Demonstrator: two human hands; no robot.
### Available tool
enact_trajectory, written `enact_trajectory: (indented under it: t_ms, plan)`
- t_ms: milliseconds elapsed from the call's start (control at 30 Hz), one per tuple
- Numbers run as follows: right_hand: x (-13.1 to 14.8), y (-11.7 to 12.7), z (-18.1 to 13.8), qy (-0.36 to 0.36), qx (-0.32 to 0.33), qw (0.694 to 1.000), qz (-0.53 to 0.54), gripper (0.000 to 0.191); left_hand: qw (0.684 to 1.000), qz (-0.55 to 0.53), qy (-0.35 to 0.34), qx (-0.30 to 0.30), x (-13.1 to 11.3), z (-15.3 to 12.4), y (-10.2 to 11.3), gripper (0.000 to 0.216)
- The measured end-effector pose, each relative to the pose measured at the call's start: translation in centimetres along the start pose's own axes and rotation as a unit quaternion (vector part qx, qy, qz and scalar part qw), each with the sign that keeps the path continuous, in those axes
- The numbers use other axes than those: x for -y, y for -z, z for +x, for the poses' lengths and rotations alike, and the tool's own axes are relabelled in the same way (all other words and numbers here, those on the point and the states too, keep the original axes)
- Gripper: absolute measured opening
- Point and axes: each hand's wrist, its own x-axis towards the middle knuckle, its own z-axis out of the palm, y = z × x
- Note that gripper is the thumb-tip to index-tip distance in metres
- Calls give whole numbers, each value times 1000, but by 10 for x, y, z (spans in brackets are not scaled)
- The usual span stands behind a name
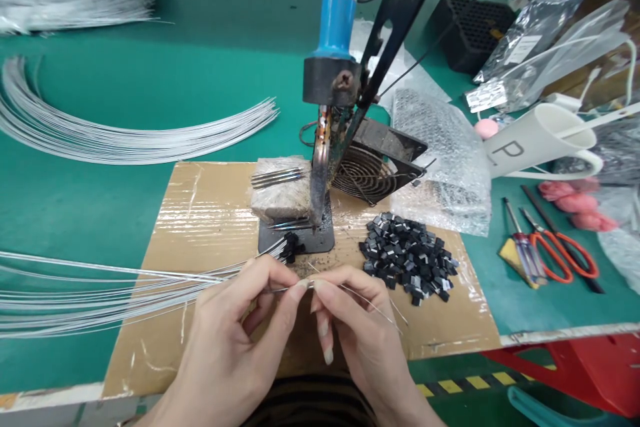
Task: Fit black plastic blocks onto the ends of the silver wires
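Note:
My left hand (250, 320) and my right hand (355, 313) meet fingertip to fingertip above the cardboard. Both are closed in a pinch on thin grey wire (281, 289). Loose wire ends stick out past my right fingers. Just behind my left hand lies a bundle of wires (150, 300), running off to the left, with small black connectors (291, 247) on their near ends. A heap of loose black connectors (407, 257) sits to the right. Over the work hangs a soldering iron (335, 33) with a blue handle, its tip pointing down by a wrapped block (280, 197).
Cardboard (185, 213) covers the green table. A small fan (375, 167) stands behind the iron, near bubble wrap (440, 153). At the right are a white mug (530, 140), orange-handled scissors (555, 250) and a screwdriver (527, 253). Another wire bundle (150, 140) lies back left.

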Motion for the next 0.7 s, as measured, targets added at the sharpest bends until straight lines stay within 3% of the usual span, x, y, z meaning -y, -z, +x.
enact_trajectory:
  t_ms: [333, 700]
  plan:
    - [7, -2, 2, -59, -18, 998, 35, 22, 999, -22, 23, 25, 0, 2, 1, 21]
    - [4, -4, 2, -40, -15, 998, 50, 18, 999, -37, 31, -13, -2, 1, -4, 20]
